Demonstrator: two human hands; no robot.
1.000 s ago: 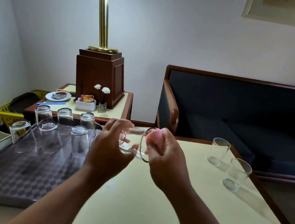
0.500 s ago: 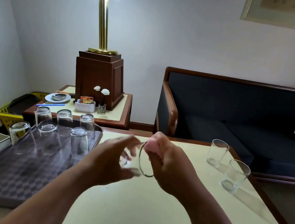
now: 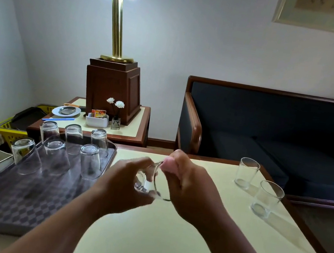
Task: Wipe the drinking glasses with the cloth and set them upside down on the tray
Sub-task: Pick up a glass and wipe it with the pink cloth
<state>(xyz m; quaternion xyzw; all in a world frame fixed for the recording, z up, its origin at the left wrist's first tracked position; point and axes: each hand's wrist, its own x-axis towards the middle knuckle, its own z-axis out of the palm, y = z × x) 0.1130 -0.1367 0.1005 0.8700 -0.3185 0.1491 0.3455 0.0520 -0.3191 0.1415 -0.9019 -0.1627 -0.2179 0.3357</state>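
A single head-worn view looks forward and down over the bench (image 3: 162, 248), close above the hands, taking in the tray (image 3: 13, 206) at left and the sofa (image 3: 272, 131) far right.

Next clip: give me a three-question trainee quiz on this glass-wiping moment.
1. How many glasses stand upside down on the tray?
2. True or false: the two glasses at the table's right stand upright.
3. What does the right hand press at the held glass: A) pink cloth, B) blue pen, C) white flower?

Key: 1) six; 2) true; 3) A. The left hand holds the glass.
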